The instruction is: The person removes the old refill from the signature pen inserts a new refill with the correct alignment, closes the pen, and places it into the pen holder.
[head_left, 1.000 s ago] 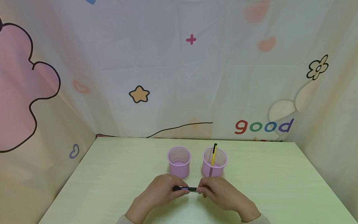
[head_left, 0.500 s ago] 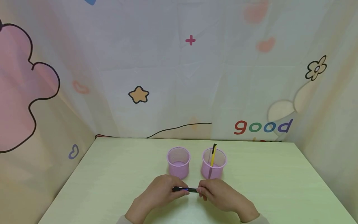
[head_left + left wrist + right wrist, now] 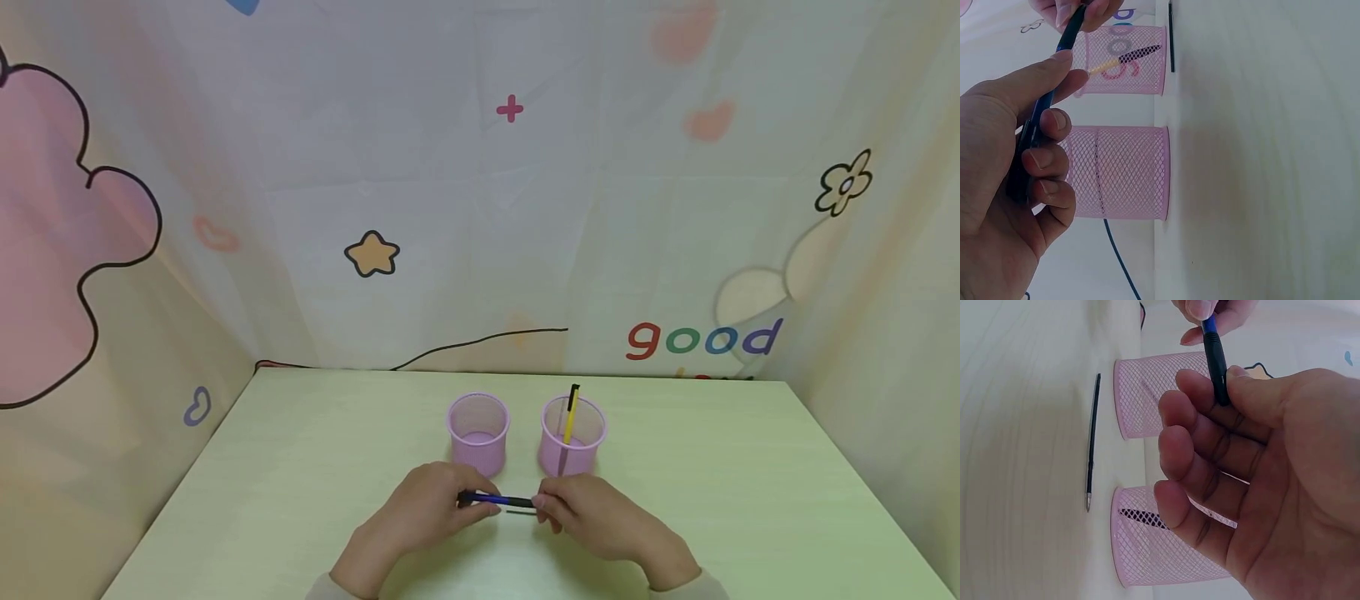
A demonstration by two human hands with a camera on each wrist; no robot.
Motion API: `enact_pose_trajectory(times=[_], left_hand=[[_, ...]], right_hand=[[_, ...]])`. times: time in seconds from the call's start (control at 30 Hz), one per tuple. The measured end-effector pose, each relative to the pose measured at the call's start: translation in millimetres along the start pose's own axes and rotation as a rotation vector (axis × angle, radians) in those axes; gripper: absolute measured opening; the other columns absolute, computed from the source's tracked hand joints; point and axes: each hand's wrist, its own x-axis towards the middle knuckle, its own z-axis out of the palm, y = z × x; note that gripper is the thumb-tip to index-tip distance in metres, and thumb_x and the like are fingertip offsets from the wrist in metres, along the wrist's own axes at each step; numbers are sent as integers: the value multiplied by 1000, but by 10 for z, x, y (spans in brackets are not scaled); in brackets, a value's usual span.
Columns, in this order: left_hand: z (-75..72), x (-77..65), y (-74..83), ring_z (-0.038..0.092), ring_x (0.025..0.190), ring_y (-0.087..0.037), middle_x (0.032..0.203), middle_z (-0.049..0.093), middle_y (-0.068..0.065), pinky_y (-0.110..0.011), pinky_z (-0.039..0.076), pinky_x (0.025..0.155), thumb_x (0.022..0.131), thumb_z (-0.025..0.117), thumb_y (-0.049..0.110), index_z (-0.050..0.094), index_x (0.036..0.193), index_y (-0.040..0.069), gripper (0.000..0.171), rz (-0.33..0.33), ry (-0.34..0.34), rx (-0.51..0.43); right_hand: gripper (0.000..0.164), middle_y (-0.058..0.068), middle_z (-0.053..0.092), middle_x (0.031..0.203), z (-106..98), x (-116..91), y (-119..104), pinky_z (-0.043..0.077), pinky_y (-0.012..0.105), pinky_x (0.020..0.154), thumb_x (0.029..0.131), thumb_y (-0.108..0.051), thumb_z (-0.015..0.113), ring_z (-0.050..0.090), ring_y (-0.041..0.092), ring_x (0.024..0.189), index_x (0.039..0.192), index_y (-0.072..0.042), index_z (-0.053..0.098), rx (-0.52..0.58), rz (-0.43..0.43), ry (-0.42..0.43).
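A blue pen (image 3: 504, 500) with a black grip section is held level between both hands, just in front of two pink mesh cups. My left hand (image 3: 427, 508) grips its blue barrel, fingers curled round it in the left wrist view. At the other end, my right hand (image 3: 592, 512) pinches the black grip section (image 3: 1215, 356) between thumb and index finger, the tip against the fingers. Below the pen, a thin black pen refill (image 3: 1093, 444) with a metal point lies on the table. Part of it is hidden by the right hand in the head view.
The left pink mesh cup (image 3: 479, 458) stands beyond the left hand. Beside it, the right pink mesh cup (image 3: 588, 457) holds a yellow pen (image 3: 570, 427) with a black clip, leaning inside. A printed curtain (image 3: 450, 183) rises behind the pale table (image 3: 300, 450).
The pen and both hands have risen slightly, and the left hand has shifted a little left. More of the blue barrel shows, and the refill now appears separate below it.
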Motion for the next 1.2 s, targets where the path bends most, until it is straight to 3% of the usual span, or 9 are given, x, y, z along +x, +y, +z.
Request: enact_pose_trajectory(times=[0.43,0.9,1.2], left_hand=[[-66,2,-53,53,68,4,80,63,25,-17,44,65,89,68,48,73,96,33,17,-16,14,2],[-126,-19,-89,47,64,2,75,55,23,-17,40,57,90,69,44,70,98,37,10,-30,40,-35],[-143,-24,-76,44,62,3,74,55,22,-16,38,55,91,68,41,71,95,34,8,-14,60,-32]], right_hand=[[29,-9,59,71,-143,-66,29,44,22,60,104,-35,46,50,1,65,86,-21,64,36,39,17],[31,-8,59,73,-278,-142,144,45,23,59,105,-39,44,50,2,66,91,-20,66,29,70,37],[25,-2,63,78,-282,-140,142,46,23,61,102,-38,51,53,3,70,94,-19,65,58,56,53]])
